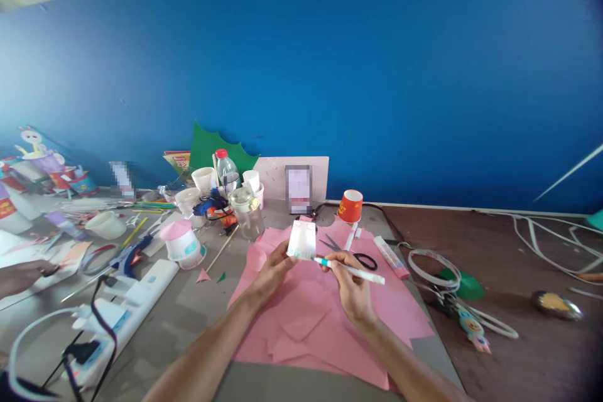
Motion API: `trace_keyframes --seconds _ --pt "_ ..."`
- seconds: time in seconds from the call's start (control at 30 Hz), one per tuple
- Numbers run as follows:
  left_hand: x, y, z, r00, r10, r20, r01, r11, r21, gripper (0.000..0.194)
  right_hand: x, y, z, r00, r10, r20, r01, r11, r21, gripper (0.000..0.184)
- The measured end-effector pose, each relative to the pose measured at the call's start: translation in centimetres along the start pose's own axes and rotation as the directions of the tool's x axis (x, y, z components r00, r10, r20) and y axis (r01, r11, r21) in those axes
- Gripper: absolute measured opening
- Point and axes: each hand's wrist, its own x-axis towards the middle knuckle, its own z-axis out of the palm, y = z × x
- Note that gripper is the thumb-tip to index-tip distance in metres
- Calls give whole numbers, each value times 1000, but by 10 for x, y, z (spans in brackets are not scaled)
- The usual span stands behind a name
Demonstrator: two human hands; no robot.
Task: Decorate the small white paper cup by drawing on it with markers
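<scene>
My left hand [273, 270] is closed on a small white paper cup [302, 240], held upside down above the pink paper sheets [325, 320] on the table. My right hand [351, 282] pinches a white pen with a teal tip [351, 270], its tip touching the lower edge of the cup. Black-handled scissors [351, 252] lie on the pink paper just behind my right hand.
A red paper cup [350, 206], a glue tube [391, 257], a clear jar [247, 212], a bottle [227, 169], white cups, a blue glue gun [127, 259] and a power strip [127, 308] crowd the table. Another person's hand [21, 276] rests at the far left. Cables [541, 232] lie right.
</scene>
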Motion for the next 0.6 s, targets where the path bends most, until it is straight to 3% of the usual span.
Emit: trace_keyframes --seconds 0.3,0.6 --pt "0 -3 -2 1000 3 5 -3 1000 20 51 0 13 -3 1000 13 2 -13 998 63 19" --pt "1 -6 -4 1000 8 -4 -8 1000 22 50 0 5 -2 1000 -3 16 2 1000 23 19"
